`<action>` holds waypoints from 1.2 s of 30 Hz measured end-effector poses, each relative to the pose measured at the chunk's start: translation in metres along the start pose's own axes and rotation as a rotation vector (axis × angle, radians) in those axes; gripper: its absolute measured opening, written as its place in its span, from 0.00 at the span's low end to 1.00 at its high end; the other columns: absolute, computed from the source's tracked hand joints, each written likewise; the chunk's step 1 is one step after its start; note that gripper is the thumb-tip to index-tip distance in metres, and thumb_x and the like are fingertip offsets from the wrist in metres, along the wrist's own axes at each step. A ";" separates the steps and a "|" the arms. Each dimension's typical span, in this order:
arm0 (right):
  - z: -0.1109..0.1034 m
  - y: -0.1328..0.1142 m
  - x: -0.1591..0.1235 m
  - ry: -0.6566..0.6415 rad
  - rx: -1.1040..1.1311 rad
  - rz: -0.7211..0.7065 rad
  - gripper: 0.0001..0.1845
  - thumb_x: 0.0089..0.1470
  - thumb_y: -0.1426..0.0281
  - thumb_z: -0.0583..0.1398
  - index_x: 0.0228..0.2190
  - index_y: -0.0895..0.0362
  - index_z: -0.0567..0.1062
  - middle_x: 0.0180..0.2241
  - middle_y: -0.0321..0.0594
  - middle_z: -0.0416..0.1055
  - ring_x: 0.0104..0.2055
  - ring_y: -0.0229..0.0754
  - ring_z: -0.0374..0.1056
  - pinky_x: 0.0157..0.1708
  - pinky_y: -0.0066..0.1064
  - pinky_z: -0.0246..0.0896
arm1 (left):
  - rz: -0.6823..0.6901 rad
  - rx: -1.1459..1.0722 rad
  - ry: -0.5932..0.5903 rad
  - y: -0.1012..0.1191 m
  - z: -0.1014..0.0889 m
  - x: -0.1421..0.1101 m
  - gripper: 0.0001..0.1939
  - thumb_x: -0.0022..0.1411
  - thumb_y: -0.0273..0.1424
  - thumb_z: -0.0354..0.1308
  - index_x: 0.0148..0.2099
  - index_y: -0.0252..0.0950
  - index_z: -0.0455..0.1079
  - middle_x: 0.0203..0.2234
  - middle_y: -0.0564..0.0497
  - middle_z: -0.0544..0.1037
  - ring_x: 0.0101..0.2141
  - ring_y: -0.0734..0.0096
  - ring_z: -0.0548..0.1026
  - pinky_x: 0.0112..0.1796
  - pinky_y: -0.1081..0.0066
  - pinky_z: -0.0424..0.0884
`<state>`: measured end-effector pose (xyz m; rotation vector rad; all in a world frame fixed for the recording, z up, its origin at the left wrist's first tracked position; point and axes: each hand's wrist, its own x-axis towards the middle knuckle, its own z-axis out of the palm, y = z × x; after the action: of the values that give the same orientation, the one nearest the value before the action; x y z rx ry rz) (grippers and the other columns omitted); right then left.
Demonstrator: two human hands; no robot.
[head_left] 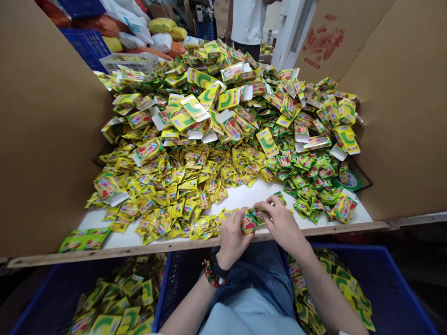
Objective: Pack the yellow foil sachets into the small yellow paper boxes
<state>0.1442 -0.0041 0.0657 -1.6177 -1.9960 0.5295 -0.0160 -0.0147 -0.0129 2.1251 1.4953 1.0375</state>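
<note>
A foil sachet is held by the left hand and right hand; part is hidden by the fingers. Its print cannot be read.

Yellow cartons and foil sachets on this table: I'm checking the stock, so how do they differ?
The foil sachets are smaller than the flat cartons. Sachets look glossy and crinkled; cartons smooth, some showing white unprinted flaps. Sachets spread toward the front of the table, cartons lie mostly on top further back. Both are printed yellow and green, in one loose heap.
</note>
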 end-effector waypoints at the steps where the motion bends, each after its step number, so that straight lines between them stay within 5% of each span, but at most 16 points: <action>1: 0.004 -0.003 -0.001 0.033 -0.089 -0.003 0.14 0.59 0.74 0.57 0.44 0.50 0.77 0.37 0.42 0.69 0.34 0.43 0.67 0.34 0.34 0.59 | -0.002 -0.017 0.016 0.000 0.003 -0.002 0.29 0.49 0.24 0.60 0.56 0.39 0.63 0.42 0.46 0.75 0.41 0.60 0.75 0.41 0.64 0.72; 4: 0.020 -0.009 -0.006 0.208 -0.213 -0.043 0.17 0.58 0.73 0.59 0.49 0.53 0.74 0.34 0.43 0.72 0.37 0.47 0.66 0.40 0.38 0.57 | -0.025 -0.075 0.076 0.000 0.014 -0.009 0.29 0.50 0.27 0.59 0.56 0.37 0.62 0.43 0.45 0.76 0.41 0.60 0.76 0.42 0.63 0.73; 7: 0.036 -0.012 -0.013 0.380 -0.176 -0.066 0.11 0.58 0.72 0.60 0.44 0.56 0.76 0.36 0.43 0.77 0.43 0.50 0.67 0.47 0.43 0.51 | -0.036 -0.118 0.142 -0.002 0.020 -0.015 0.27 0.53 0.29 0.59 0.56 0.37 0.62 0.43 0.45 0.77 0.42 0.60 0.77 0.42 0.63 0.74; 12: 0.050 -0.015 -0.025 0.330 -0.023 -0.219 0.14 0.61 0.78 0.53 0.42 0.52 0.76 0.37 0.37 0.80 0.52 0.49 0.66 0.52 0.44 0.43 | -0.014 -0.156 0.202 -0.004 0.021 -0.018 0.26 0.56 0.30 0.56 0.58 0.37 0.61 0.45 0.43 0.78 0.44 0.61 0.78 0.44 0.63 0.76; 18: 0.055 -0.014 -0.036 0.305 0.068 -0.224 0.19 0.59 0.80 0.51 0.44 0.51 0.75 0.37 0.36 0.80 0.54 0.48 0.68 0.58 0.48 0.36 | 0.009 -0.097 0.210 -0.006 0.020 -0.021 0.28 0.58 0.29 0.55 0.61 0.38 0.59 0.44 0.43 0.79 0.39 0.62 0.80 0.39 0.65 0.77; 21: 0.055 -0.004 -0.035 0.338 0.267 -0.106 0.17 0.59 0.73 0.55 0.49 0.49 0.73 0.48 0.39 0.76 0.59 0.49 0.64 0.61 0.50 0.41 | 0.008 -0.101 0.221 -0.007 0.022 -0.023 0.33 0.58 0.32 0.59 0.64 0.37 0.53 0.43 0.43 0.78 0.37 0.63 0.80 0.37 0.66 0.77; 23: 0.056 0.004 -0.031 0.360 0.523 0.068 0.25 0.56 0.67 0.60 0.56 0.49 0.67 0.57 0.44 0.69 0.61 0.50 0.63 0.60 0.49 0.50 | 0.061 -0.097 0.260 -0.007 0.025 -0.024 0.32 0.58 0.33 0.60 0.62 0.39 0.54 0.45 0.43 0.77 0.39 0.63 0.79 0.38 0.65 0.77; 25: 0.059 0.010 -0.028 0.210 0.847 0.246 0.34 0.52 0.64 0.63 0.60 0.51 0.63 0.58 0.47 0.68 0.57 0.52 0.67 0.55 0.47 0.61 | 0.145 -0.074 0.279 -0.007 0.027 -0.024 0.27 0.58 0.33 0.59 0.58 0.40 0.57 0.47 0.42 0.75 0.42 0.62 0.78 0.40 0.63 0.76; 28: 0.065 0.012 -0.027 -0.051 1.172 0.370 0.32 0.51 0.60 0.63 0.57 0.52 0.69 0.52 0.45 0.75 0.51 0.52 0.73 0.52 0.47 0.68 | 0.196 -0.058 0.226 -0.007 0.029 -0.022 0.27 0.59 0.33 0.59 0.58 0.38 0.55 0.51 0.39 0.73 0.46 0.58 0.77 0.42 0.60 0.75; 32: 0.069 0.007 -0.034 0.027 1.000 0.179 0.22 0.55 0.58 0.62 0.50 0.51 0.77 0.51 0.42 0.76 0.58 0.52 0.67 0.60 0.47 0.59 | 0.132 -0.071 0.134 -0.007 0.029 -0.020 0.31 0.61 0.32 0.53 0.63 0.32 0.47 0.51 0.34 0.71 0.45 0.56 0.76 0.41 0.59 0.75; 36: 0.071 0.001 -0.033 0.161 0.765 0.138 0.18 0.57 0.61 0.61 0.47 0.54 0.78 0.48 0.45 0.77 0.49 0.52 0.75 0.51 0.45 0.70 | 0.097 -0.047 0.100 -0.008 0.029 -0.020 0.29 0.62 0.30 0.49 0.63 0.31 0.49 0.48 0.35 0.73 0.43 0.57 0.77 0.39 0.60 0.74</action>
<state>0.1072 -0.0352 0.0044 -1.2538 -1.3177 1.0248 -0.0036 -0.0266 -0.0450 2.1604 1.4092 1.2175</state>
